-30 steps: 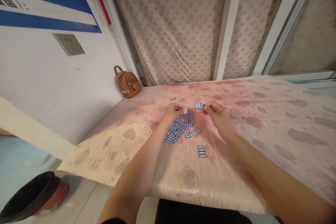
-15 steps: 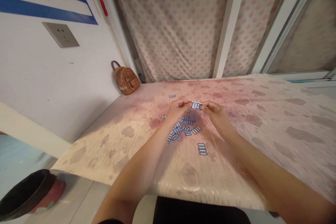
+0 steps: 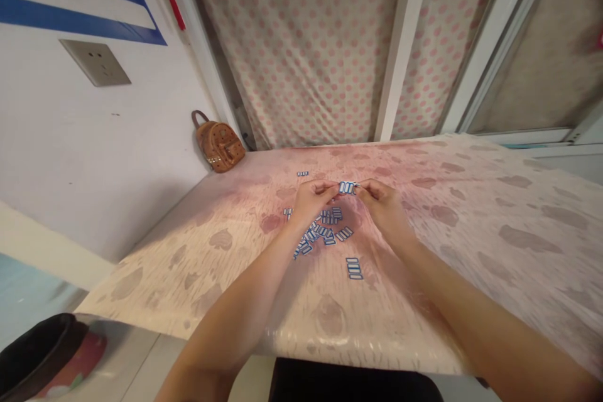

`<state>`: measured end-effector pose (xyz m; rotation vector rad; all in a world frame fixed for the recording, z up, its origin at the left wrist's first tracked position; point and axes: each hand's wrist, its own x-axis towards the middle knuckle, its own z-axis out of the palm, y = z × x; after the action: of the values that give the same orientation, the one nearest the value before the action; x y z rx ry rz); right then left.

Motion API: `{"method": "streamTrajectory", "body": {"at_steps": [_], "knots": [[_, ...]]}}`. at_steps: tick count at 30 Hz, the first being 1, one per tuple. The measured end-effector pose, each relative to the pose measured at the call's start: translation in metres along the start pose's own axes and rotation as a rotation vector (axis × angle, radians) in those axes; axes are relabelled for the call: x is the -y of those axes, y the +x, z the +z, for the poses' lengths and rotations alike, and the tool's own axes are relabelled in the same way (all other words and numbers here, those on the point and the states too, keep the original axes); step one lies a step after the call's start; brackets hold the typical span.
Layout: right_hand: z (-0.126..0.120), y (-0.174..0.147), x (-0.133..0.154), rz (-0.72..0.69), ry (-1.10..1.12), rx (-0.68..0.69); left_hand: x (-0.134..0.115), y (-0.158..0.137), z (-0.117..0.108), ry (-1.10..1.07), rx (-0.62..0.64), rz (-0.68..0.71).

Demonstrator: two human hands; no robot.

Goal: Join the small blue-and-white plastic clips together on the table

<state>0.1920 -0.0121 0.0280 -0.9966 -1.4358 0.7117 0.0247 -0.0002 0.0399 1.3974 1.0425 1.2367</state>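
Between my two hands, just above the tablecloth, is a small flat white piece with blue-edged bars [image 3: 347, 188]. My left hand [image 3: 311, 201] pinches its left end, and my right hand [image 3: 384, 206] grips the right end between thumb and fingers. Below them lies a loose pile of similar blue-and-white pieces [image 3: 324, 231], partly hidden behind my left hand and forearm. One separate barred piece [image 3: 354, 268] rests nearer to me, and a single small piece [image 3: 303, 174] lies beyond my left hand. What the pieces are made of cannot be made out.
A patterned, shiny tablecloth [image 3: 424, 270] covers the table. At its back left corner a small brown backpack [image 3: 219, 146] leans by the wall. Behind the table hangs a dotted curtain [image 3: 301, 44]. A dark-rimmed bin [image 3: 61, 358] stands on the floor at left.
The whole scene has slid slightly left as the head turned a little right. Both hands keep hold of the same barred piece, with only a slight shift of the fingers.
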Motion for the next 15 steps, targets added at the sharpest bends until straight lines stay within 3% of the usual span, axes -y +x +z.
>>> {"method": "streamTrajectory", "body": {"at_steps": [15], "knots": [[0.0016, -0.0005, 0.0030, -0.093, -0.046, -0.041, 0.0041, 0.0013, 0.0028, -0.068, 0.033, 0.095]]}}
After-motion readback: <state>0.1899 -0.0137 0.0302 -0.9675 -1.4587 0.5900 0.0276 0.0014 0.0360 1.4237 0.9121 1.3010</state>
